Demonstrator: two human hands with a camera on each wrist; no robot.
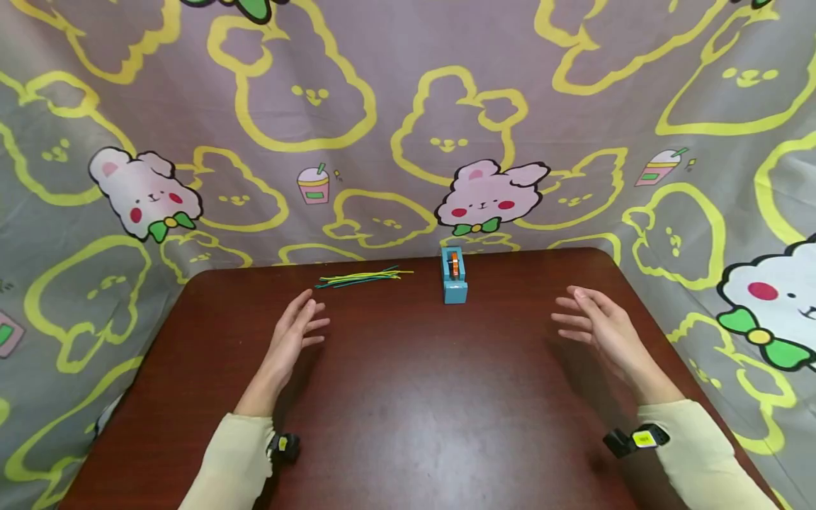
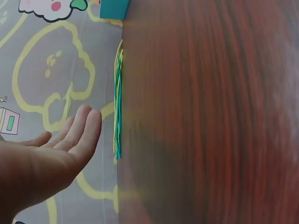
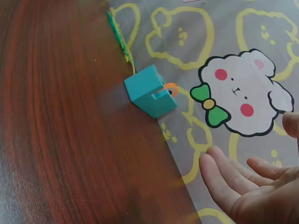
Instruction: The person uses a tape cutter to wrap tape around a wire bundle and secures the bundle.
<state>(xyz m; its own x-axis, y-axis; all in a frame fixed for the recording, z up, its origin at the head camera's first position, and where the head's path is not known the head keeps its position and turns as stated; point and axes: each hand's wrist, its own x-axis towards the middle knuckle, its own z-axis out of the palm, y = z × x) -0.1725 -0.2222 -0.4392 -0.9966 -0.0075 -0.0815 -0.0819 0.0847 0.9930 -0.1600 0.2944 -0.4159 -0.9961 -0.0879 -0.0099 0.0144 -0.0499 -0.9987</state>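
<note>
Left hand (image 1: 292, 336): raised above brown table (image 1: 421, 397), fingers extended and relaxed, gripping nothing. Located near left fingertips, on far side, without contact: bundle of thin yellow and green strands (image 1: 363, 277), laid roughly parallel to far table edge. Right hand (image 1: 605, 329): raised likewise, fingers loosely extended, gripping nothing. Located farther back, between both hands and well apart from each: blue dispenser (image 1: 455, 292) with orange roll (image 1: 455, 264), standing near far edge, to right of strands, not touching.

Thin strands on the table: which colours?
Yellow and blue-green; the strands show best in the left wrist view.
</note>
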